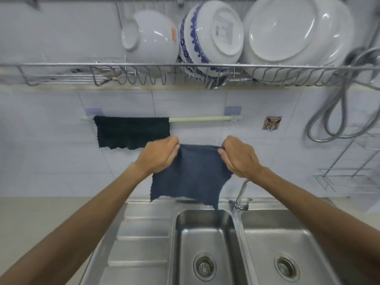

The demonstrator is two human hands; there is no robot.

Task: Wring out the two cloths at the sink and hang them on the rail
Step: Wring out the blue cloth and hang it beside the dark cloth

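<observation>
A dark blue cloth hangs spread out between my hands above the sink. My left hand pinches its top left corner and my right hand pinches its top right corner. A pale green rail runs along the tiled wall just above and behind my hands. A black cloth is draped over the rail's left half. The right half of the rail is bare. The blue cloth is below the rail and does not touch it.
A steel double sink with a drainboard lies below, its tap under my right wrist. A wire dish rack with bowls and a plate juts out overhead. A shower hose and wire shelves stand at right.
</observation>
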